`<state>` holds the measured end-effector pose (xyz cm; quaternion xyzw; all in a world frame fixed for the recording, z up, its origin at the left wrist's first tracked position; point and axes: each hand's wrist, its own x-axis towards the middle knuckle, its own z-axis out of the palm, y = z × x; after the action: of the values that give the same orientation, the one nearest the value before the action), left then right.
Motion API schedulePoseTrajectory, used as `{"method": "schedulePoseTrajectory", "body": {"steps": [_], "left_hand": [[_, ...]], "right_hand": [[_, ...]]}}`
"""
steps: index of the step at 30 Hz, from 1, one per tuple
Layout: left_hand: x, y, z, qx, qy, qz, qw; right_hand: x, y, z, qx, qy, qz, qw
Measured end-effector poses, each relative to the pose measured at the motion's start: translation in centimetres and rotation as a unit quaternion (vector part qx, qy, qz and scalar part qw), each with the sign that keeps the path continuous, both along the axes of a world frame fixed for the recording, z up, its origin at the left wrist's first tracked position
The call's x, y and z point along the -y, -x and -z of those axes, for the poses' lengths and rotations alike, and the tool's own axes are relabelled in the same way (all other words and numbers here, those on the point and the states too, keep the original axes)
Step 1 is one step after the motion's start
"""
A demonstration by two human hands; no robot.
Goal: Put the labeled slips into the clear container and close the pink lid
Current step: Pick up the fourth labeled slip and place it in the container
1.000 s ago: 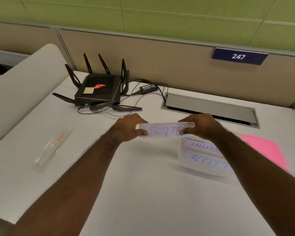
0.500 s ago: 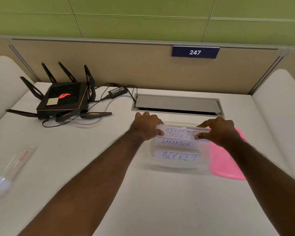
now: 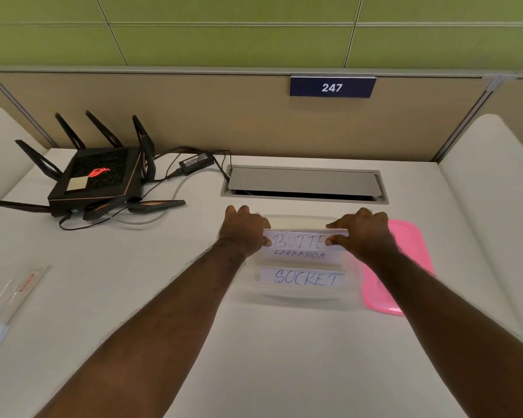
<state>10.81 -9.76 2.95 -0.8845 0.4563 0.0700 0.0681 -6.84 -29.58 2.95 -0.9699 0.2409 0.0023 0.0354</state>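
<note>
Over clear container point(image 3: 355, 268), slip point(image 3: 299, 240) between left hand point(image 3: 245, 230), right hand point(image 3: 364, 232), each grip pinching 1 end

1. You are at an office cubicle: a tan partition panel point(image 3: 194, 116) runs across the upper half of the frame, with green wall panels point(image 3: 224, 28) above it.
2. A navy number plate point(image 3: 332, 87) reading 247 hangs on that partition, upper right of centre.
3. The pale counter point(image 3: 254, 342) has a built-in cable hatch point(image 3: 304, 184) at centre.
4. A black multi-antenna router point(image 3: 95, 176) and its power adapter point(image 3: 196, 161) sit at the left.
</note>
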Motion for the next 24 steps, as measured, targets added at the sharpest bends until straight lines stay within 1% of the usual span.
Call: {"method": "schedulePoseTrajectory", "body": {"steps": [4,9,12,18,21,24], "left_hand": [[0.7,0.8,0.5,0.049,-0.042,0.023,0.998],[1.7,2.1,1.4,0.121,-0.087,0.072,0.986],[2.3,2.7,1.5,0.128,-0.090,0.090,0.984],[2.9,2.7,1.7,0.129,-0.113,0.077,0.982],[2.9,2.5,1.7,0.123,-0.091,0.073,0.985],[2.2,2.3,1.6,0.115,-0.003,0.072,0.991]], "right_hand": [[-0.2,-0.3,0.8,-0.055,0.055,-0.020,0.997],[-0.8,-0.8,2.0,-0.083,0.100,-0.055,0.990],[-1.3,-1.0,2.3,-0.118,0.137,-0.064,0.981],[-1.5,-1.3,2.3,-0.132,0.146,-0.066,0.978],[-1.5,-1.5,2.2,-0.119,0.145,-0.055,0.981],[-1.6,-1.7,1.7,-0.065,0.119,-0.030,0.990]]}}
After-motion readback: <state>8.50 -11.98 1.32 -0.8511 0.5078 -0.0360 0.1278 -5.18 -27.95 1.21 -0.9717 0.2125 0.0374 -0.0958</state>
